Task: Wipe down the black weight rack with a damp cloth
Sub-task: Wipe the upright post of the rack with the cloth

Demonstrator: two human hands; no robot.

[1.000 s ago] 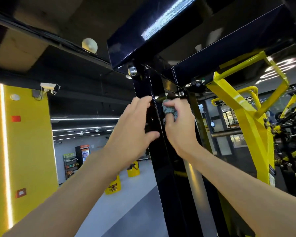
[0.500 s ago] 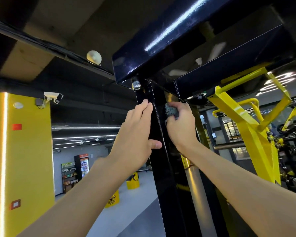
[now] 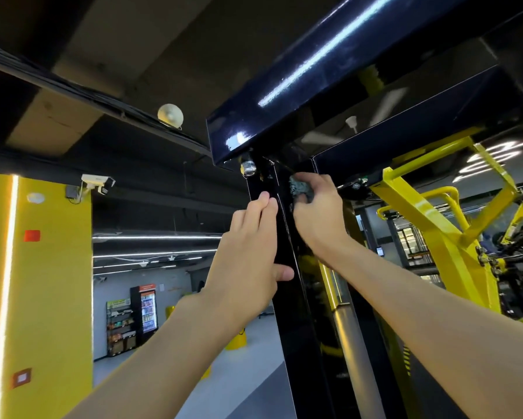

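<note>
Starting well to the left of the upright of the black weight rack, a yellow wall carries a lit vertical strip. A security camera is mounted at its upper corner, and a drinks fridge stands in the far background lower down. Nearer the upright, the left hand lies flat against the post's left face, fingers straight, together and pointing up, the thumb stretched across to touch the front edge; it grasps nothing. A chrome bolt head sits just above those fingertips, at the upright's top left corner under the crossbeam. On the upright's front face, just below where it meets the crossbeam, the cloth (a crumpled grey-green wad, mostly hidden by fingers) is pressed to the glossy black paint. The right hand grips it, fingers and thumb curled round the wad, the forearm reaching up from the lower right. Just right of the upright a steel guide rod runs roughly parallel to it, and farther right a yellow machine frame slants upward toward the rack's top.
</note>
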